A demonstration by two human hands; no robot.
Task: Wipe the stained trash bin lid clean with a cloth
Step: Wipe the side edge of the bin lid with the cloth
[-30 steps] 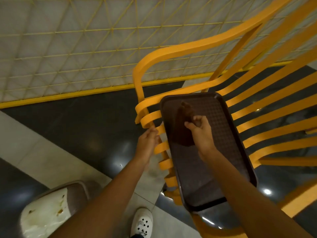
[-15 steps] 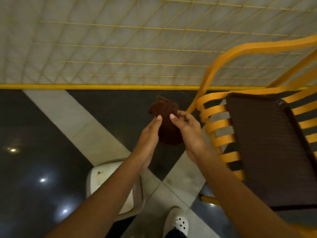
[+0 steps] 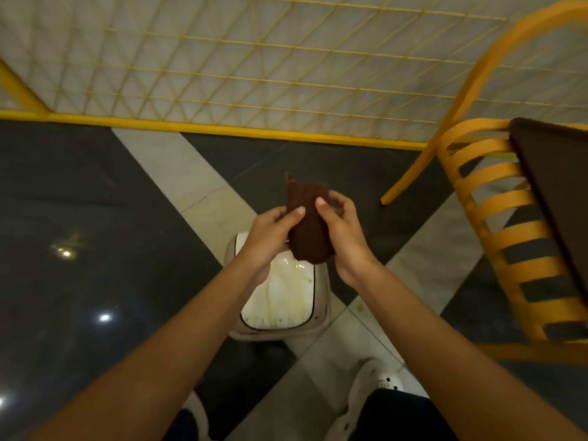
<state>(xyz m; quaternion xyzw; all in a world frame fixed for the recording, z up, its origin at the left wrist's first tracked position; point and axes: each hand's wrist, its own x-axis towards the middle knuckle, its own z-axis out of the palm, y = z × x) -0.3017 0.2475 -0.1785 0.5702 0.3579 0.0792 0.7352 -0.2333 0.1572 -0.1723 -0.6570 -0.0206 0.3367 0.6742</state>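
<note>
We hold the dark brown cloth (image 3: 307, 230) between both hands. Our left hand (image 3: 270, 230) pinches its left edge with thumb and curled fingers, and our right hand (image 3: 345, 237) grips its right edge the same way. The cloth hangs folded below our thumbs. The white trash bin lid (image 3: 280, 300), streaked with yellowish stains, sits below our fingers, apart from the cloth. A yellow chair (image 3: 496, 218) bearing a dark tray (image 3: 556, 186) stands right of our right fingers.
</note>
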